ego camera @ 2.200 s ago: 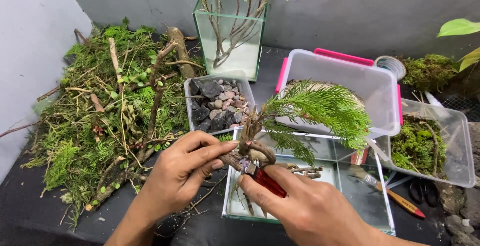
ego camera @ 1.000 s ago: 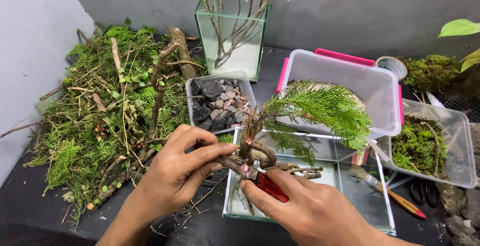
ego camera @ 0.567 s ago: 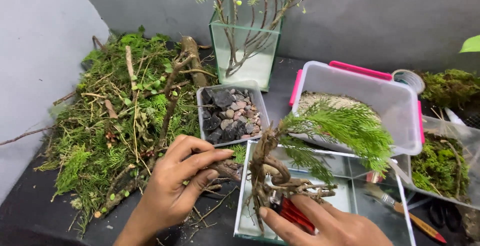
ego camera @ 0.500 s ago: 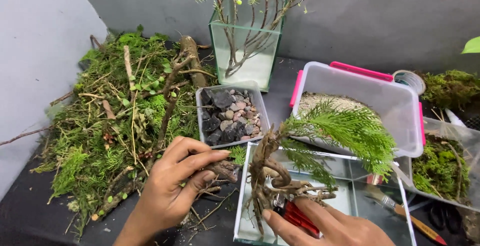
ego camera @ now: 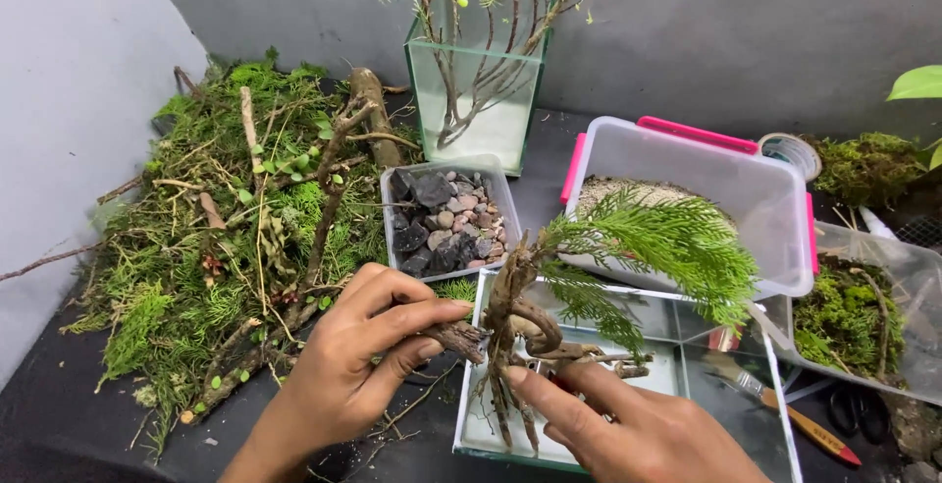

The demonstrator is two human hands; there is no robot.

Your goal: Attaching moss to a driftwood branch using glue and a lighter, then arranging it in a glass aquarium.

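A small twisted tree of driftwood [ego camera: 517,324] with feathery green foliage [ego camera: 659,247] stands over a low glass tank [ego camera: 628,318]. My left hand [ego camera: 355,363] pinches a dark root stub at the tree's base from the left. My right hand [ego camera: 628,431] comes from below, its fingers on the roots and closed around red-handled cutters whose handle barely shows by the fingers.
A heap of moss, twigs and branches [ego camera: 235,238] fills the left. Behind stand a small tub of pebbles [ego camera: 446,213], a tall glass tank with bare branches [ego camera: 476,76], and a clear box with pink clips [ego camera: 687,193]. A moss tray [ego camera: 854,321] and a brush [ego camera: 785,414] lie right.
The view has tilted and shifted, so everything sits lower and further right. Both hands stay on the tree's base; the red cutter handles are now mostly hidden by my right hand.
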